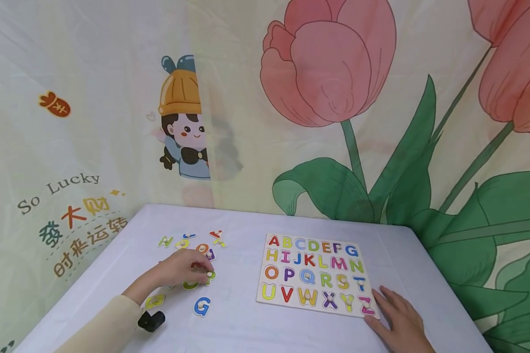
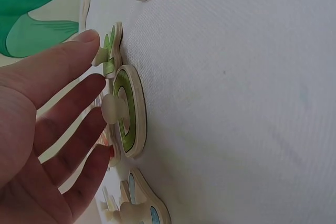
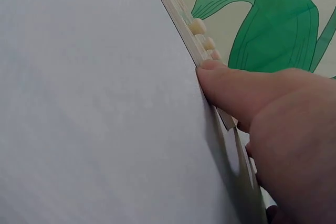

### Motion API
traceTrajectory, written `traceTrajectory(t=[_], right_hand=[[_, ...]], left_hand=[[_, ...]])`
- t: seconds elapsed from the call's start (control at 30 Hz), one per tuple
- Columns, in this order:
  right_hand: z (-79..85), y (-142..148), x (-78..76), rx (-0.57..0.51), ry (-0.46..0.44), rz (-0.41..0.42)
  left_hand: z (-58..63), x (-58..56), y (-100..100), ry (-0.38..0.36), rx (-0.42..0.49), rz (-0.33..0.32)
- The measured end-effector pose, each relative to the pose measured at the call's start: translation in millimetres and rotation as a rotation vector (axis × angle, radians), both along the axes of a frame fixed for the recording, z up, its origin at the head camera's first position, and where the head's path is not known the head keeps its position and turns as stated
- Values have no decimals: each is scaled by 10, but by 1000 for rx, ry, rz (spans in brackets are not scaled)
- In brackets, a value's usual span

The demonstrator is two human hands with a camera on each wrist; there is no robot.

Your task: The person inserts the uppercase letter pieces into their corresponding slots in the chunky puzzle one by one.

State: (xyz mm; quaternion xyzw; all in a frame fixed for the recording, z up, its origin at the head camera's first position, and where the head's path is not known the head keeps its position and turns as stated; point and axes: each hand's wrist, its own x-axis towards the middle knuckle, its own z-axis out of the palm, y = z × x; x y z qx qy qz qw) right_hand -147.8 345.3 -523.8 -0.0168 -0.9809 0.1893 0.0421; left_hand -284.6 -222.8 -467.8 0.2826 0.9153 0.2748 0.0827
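My left hand (image 1: 185,267) is over loose letter pieces on the left. In the left wrist view its thumb and index finger stand on either side of the knob of a green letter piece (image 2: 109,51), with a gap visible. Beside it lies a rounded green letter piece (image 2: 131,111), its knob close to the other fingertips. My right hand (image 1: 399,318) rests at the near right corner of the wooden alphabet board (image 1: 306,306). Its thumb (image 3: 226,82) presses on the board's near edge. Knobbed letters, including W, X, Y and Z, sit in the board.
A blue G piece (image 1: 201,306) lies nearer me than the left hand. A yellow piece (image 1: 154,301) is by the left wrist, partly covered. Farther back are a green N (image 1: 165,241), an orange round letter (image 1: 202,249) and several others. A white cloth covers the table (image 1: 243,326).
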Motion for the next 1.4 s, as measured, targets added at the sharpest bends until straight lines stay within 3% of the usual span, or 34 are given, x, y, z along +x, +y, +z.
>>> traceTrajectory(t=[0.4, 0.83, 1.1, 1.23, 1.4], right_hand=[[-2, 97, -35, 1, 29, 43], [23, 89, -36, -6, 28, 42], [-7, 93, -54, -26, 19, 40], [-17, 101, -62, -23, 18, 39], [-12, 107, -67, -12, 17, 37]], left_hand=[[-23, -45, 46, 39, -16, -7], [-35, -60, 52, 33, -14, 39], [-42, -79, 43, 66, -15, 16], [9, -92, 147, 122, 1, 1], [67, -114, 438, 158, 19, 17]])
